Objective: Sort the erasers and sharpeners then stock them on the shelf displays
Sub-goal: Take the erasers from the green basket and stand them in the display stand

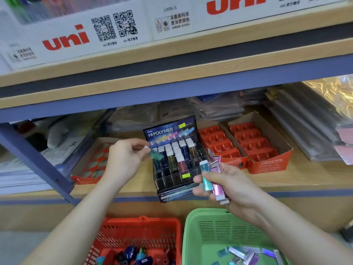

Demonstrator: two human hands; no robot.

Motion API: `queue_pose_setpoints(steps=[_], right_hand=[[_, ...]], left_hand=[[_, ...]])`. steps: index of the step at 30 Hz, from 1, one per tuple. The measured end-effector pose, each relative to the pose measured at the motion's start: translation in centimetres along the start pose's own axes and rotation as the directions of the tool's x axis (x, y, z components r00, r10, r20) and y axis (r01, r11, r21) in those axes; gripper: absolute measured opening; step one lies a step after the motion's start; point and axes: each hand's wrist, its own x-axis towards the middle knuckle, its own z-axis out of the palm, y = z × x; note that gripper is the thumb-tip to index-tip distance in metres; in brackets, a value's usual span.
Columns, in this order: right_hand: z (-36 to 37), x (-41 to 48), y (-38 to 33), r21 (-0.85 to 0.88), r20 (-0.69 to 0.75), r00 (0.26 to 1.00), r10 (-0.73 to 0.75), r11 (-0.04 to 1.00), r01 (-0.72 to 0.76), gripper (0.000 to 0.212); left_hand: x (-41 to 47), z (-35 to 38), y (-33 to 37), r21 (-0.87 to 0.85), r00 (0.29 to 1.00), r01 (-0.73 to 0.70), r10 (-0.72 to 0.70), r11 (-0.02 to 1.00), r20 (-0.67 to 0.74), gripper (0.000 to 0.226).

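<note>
Pinched a teal eraser [155, 154] between thumb and fingertips of the left hand [124, 161], white end toward the palm, just above the rear-left slots of the black Hi-Polymer display box [172, 131]. Clutched a fan of more erasers in the right hand [236, 190], fingers curled round them: a second teal eraser [206, 176] on the side nearest the left hand, pink-purple erasers [217, 185] beside it, all poking up past the fingers in front of the box's right corner.

Worked with the display box between the two hands, on the wooden shelf [309, 178]. Showed upright erasers [176, 152] with white tops packed into the box's rear slots, a maroon one set further forward.

Had two red cardboard trays [215, 144] of moulded pockets just beyond the right hand, touching side by side. Had a flat red box [89, 169] with pale oval cutouts beyond and to the outer side of the left hand.

Stood over a red basket [141, 220] below the left forearm, with blue and dark sharpeners [129, 252] lying in it. Stood over a green basket [193, 236] below the right wrist, just beside the red one, with loose shiny erasers [236, 252] in teal, silver and purple scattered across its bottom.

Faced white uni-branded boxes [66, 39] lined along the upper shelf, well above both hands.
</note>
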Motion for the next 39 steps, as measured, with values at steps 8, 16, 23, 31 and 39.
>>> queue_pose_setpoints(steps=[8, 16, 23, 31, 39], right_hand=[[0.1, 0.5, 0.0, -0.023, -0.027, 0.999, 0.034, 0.999, -0.035, 0.022], [0.6, 0.8, 0.4, -0.028, -0.018, 1.000, 0.014, 1.000, -0.014, 0.014], [0.3, 1.1, 0.9, -0.093, -0.034, 0.999, -0.031, 0.995, 0.028, 0.015], [0.7, 1.2, 1.8, -0.297, 0.043, 0.994, -0.100, 0.949, 0.109, 0.020], [0.3, 0.9, 0.3, 0.071, 0.005, 0.998, 0.069, 0.995, -0.069, 0.021]], left_hand=[[1.6, 1.6, -2.2, 0.345, 0.970, -0.243, 0.223, 0.907, 0.096, 0.016], [0.8, 3.8, -3.8, 0.455, 0.880, -0.476, 0.408, 0.753, 0.244, 0.014], [0.0, 3.9, -2.8, 0.402, 0.900, -0.424, 0.425, 0.812, 0.092, 0.018], [-5.6, 4.0, 3.3, -0.448, 0.881, 0.282, -0.045, 0.849, 0.470, 0.010], [-1.7, 0.4, 1.0, -0.362, 0.991, 0.136, -0.132, 0.922, 0.036, 0.009]])
